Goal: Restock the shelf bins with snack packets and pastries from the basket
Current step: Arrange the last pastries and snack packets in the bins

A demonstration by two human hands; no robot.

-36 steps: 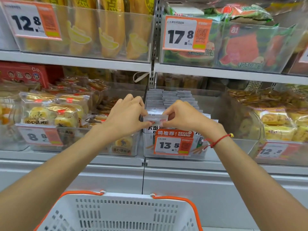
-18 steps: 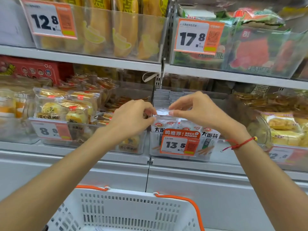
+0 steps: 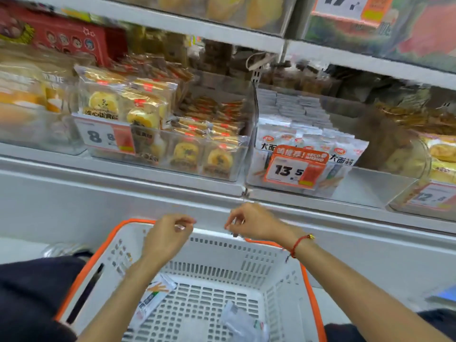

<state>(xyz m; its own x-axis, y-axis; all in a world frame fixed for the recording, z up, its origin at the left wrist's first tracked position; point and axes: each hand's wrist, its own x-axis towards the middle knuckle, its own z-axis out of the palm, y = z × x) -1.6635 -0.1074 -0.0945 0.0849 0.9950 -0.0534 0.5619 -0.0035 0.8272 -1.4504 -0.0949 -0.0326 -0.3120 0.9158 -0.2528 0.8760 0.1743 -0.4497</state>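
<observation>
Hovering over white plastic basket with orange rim (image 3: 259, 262), your hands sit apart: left hand (image 3: 167, 235) and right hand (image 3: 251, 222) both loosely curled, holding nothing visible. White snack packet with orange sticks print (image 3: 154, 296) lies on basket floor under left forearm. Clear shelf bin of white packets (image 3: 370, 183) stands above, orange 13.5 price tag (image 3: 294, 167) on front.

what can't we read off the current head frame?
- Left hand and right hand: motion-blurred over the white orange-rimmed plastic basket; whether either grip holds anything is unclear.
- White snack packet with orange stick print: partly behind the left forearm.
- Clear crumpled wrapper: blurred, near the bottom edge; contents unreadable.
- Upper orange price tag: cut off by the top edge.
- Far-right orange-and-white price tag: blurred; last digit uncertain.
</observation>
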